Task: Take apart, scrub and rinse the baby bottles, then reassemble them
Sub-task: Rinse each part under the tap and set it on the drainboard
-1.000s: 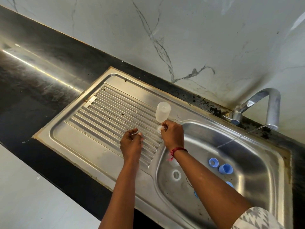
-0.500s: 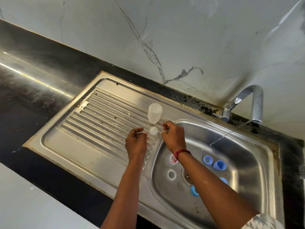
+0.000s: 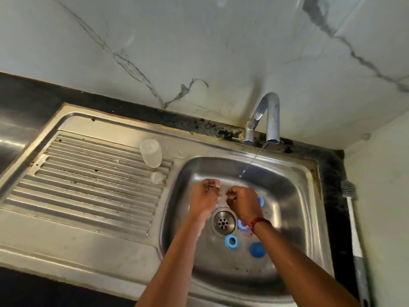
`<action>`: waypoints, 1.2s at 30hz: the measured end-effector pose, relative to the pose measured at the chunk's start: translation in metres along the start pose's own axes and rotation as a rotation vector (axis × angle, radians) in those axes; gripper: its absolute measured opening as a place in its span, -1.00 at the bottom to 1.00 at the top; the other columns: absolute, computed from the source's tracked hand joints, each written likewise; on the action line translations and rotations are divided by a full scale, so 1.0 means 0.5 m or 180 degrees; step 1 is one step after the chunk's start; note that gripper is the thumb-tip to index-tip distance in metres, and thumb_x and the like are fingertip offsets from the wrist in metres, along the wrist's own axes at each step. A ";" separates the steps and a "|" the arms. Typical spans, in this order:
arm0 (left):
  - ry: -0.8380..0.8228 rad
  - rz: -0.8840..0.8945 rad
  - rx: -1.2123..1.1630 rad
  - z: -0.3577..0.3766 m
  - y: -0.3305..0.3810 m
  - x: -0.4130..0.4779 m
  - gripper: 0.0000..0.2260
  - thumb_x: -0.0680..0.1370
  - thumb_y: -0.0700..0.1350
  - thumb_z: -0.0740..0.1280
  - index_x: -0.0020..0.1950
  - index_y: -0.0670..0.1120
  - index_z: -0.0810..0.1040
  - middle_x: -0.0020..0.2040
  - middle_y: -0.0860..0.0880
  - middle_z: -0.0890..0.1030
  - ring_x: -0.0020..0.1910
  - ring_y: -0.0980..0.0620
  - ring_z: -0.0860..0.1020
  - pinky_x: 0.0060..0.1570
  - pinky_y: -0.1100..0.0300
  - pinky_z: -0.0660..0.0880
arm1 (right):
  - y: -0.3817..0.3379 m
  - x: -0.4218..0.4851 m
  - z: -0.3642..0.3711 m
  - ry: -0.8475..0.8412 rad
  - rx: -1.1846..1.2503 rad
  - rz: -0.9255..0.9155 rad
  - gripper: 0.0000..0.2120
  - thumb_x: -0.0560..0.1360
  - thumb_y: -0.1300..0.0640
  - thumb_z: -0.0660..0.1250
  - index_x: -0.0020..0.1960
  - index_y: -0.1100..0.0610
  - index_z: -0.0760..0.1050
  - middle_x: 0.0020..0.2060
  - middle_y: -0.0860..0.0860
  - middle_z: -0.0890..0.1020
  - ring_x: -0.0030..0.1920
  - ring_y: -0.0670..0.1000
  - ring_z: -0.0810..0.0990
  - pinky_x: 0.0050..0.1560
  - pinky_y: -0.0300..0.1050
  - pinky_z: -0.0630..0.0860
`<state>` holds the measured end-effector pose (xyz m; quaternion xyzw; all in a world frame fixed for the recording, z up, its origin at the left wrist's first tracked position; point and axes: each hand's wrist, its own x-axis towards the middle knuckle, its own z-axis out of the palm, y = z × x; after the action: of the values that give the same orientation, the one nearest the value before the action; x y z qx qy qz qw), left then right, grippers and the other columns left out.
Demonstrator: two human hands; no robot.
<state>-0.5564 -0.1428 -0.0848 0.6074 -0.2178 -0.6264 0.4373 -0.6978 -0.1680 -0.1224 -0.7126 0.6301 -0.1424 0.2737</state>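
Bottle stands mouth-down on the drainboard, left of centre, with a small clear part, probably the teat, just beside it toward the basin. Blue rings and a blue cap lie on the basin floor, lower centre, near the drain.

Judging by this, the clear pieces look rinsed and the blue ones are next. The tap gives only a thin, slanting stream that lands just above the hands. Each ring should therefore be lifted right into the stream and turned so the thread is flushed, or the tap opened further. Small parts should be kept off the drain, and clean ones set on the drainboard beside the bottle.

Both hands hover over the basin centre, close together but apart, touching neither steel nor parts. On the left hand the fingers are curled in toward the palm, and on the right hand, with a red band at its wrist, they are curled the same way. I can make out nothing held in either, though blur could hide something small and clear at the fingertips.
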 end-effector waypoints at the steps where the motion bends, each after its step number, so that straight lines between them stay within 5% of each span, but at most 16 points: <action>1: -0.0037 -0.0146 -0.0033 0.010 -0.006 0.004 -0.93 0.64 -0.19 0.28 0.06 -0.12 0.56 -0.10 -0.09 0.59 -0.27 0.09 0.54 -0.38 0.33 0.43 | 0.021 -0.001 -0.004 -0.0094 -0.0120 0.0055 -0.88 0.40 0.28 0.38 -0.12 0.17 0.67 -0.26 0.04 0.68 -0.13 0.04 0.63 -0.13 -0.19 0.41; 5: -0.0147 -0.0581 -0.0152 0.026 -0.040 0.037 -0.67 0.65 0.10 0.25 0.35 -0.01 0.48 0.23 0.03 0.56 0.20 0.06 0.52 -0.01 0.09 0.50 | 0.084 0.005 -0.010 -0.0298 -0.0881 0.0291 -0.80 0.42 0.23 0.34 0.01 0.15 0.66 -0.02 0.08 0.69 0.08 0.13 0.62 -0.04 -0.15 0.43; 8: -0.0061 -0.0723 -0.0212 0.029 -0.055 0.059 -0.57 0.63 0.18 0.22 0.44 0.02 0.43 0.32 0.05 0.49 0.33 0.03 0.44 0.07 0.03 0.45 | 0.108 0.017 -0.004 -0.0441 -0.1453 0.0255 -0.78 0.40 0.19 0.34 0.03 0.08 0.63 0.01 0.03 0.66 0.12 0.14 0.52 -0.02 -0.06 0.46; 12: 0.0098 -0.0792 -0.0154 0.035 -0.064 0.082 -0.59 0.60 0.20 0.26 0.38 0.05 0.46 0.31 0.07 0.52 0.24 0.08 0.48 0.02 0.06 0.44 | 0.134 0.046 0.018 -0.0543 -0.1689 0.0179 -0.68 0.47 0.17 0.32 0.21 0.00 0.57 0.18 -0.04 0.58 0.20 0.09 0.41 0.15 -0.04 0.35; 27: 0.0119 -0.0574 -0.0214 0.032 -0.058 0.100 -0.73 0.60 0.05 0.35 0.27 0.03 0.52 0.25 0.01 0.58 0.26 0.07 0.51 0.25 -0.03 0.48 | 0.173 0.099 0.075 -0.0621 -0.2160 -0.0040 -0.75 0.52 0.15 0.27 0.19 0.04 0.53 0.14 0.03 0.60 0.23 0.12 0.43 0.19 0.02 0.32; 31: 0.0148 -0.0507 -0.0238 0.027 -0.050 0.090 -0.81 0.61 0.03 0.34 0.21 0.06 0.53 0.22 0.02 0.59 0.24 0.08 0.52 0.20 0.00 0.50 | 0.171 0.098 0.078 -0.0407 -0.1017 0.0036 -0.59 0.40 0.15 0.44 0.25 0.10 0.55 0.16 0.07 0.56 0.20 0.13 0.50 0.17 -0.02 0.42; 36: 0.0303 -0.0448 -0.0332 0.018 -0.034 0.078 -0.82 0.61 0.01 0.33 0.19 0.03 0.54 0.19 -0.01 0.61 0.19 0.07 0.55 0.01 0.09 0.51 | 0.108 0.108 0.038 0.0500 0.0652 0.0597 -0.58 0.29 0.28 0.56 0.13 0.20 0.61 0.04 0.06 0.50 -0.02 0.02 0.53 -0.02 -0.29 0.38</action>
<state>-0.5654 -0.1678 -0.1191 0.6268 -0.1206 -0.6365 0.4330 -0.7226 -0.2197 -0.1762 -0.6057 0.6955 -0.2351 0.3069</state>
